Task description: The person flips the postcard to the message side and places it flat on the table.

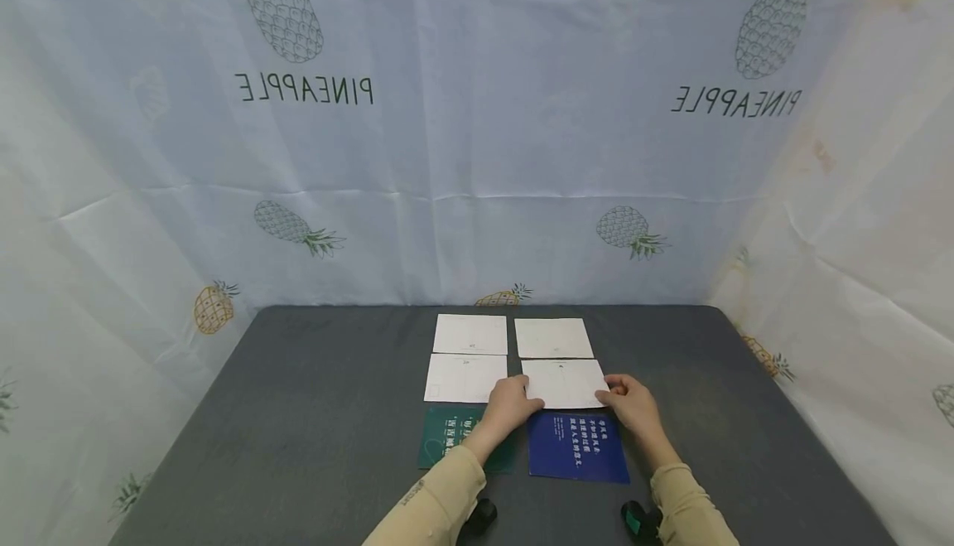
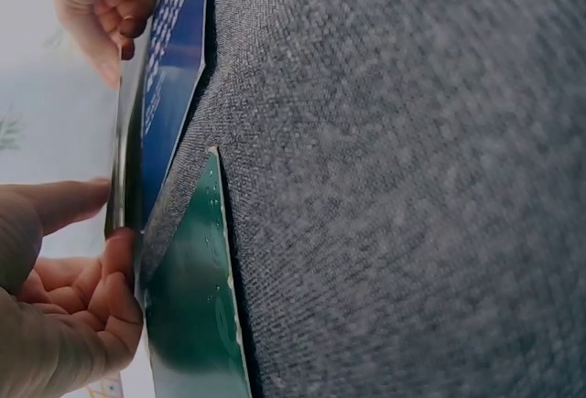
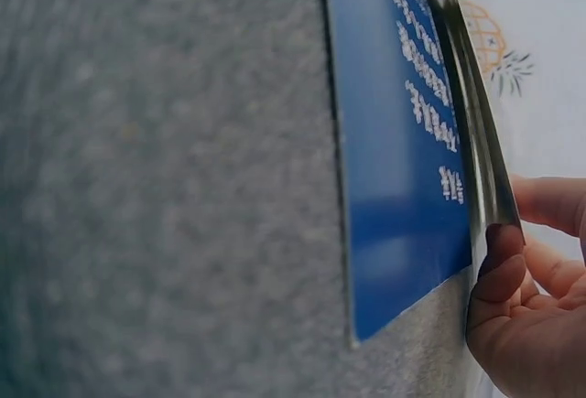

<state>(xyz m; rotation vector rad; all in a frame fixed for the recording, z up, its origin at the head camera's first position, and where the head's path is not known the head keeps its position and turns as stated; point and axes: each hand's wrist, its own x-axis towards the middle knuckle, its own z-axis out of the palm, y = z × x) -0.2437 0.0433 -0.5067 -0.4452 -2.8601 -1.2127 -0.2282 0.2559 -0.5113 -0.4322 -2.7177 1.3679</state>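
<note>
A white postcard (image 1: pixel 564 384) is held between both hands, its plain face up in the head view. At its left edge the left hand (image 1: pixel 510 405) pinches the card between thumb and fingers. The right hand (image 1: pixel 633 407) pinches the opposite edge, its fingertips under the card in the right wrist view. From the wrists, the card's dark glossy underside (image 3: pixel 476 114) shows, raised at a slant above a blue postcard (image 1: pixel 547 451) with white lettering. A green postcard (image 1: pixel 440 438), also lettered, lies beneath the left hand and wrist, which hide part of it.
Three more white postcards lie face-plain beyond the hands: back left (image 1: pixel 471 332), front left (image 1: pixel 458 376) and back right (image 1: pixel 553 337). All rest on a dark grey cloth-covered table (image 1: pixel 313 430). A pineapple-print curtain (image 1: pixel 462 132) hangs behind and at both sides.
</note>
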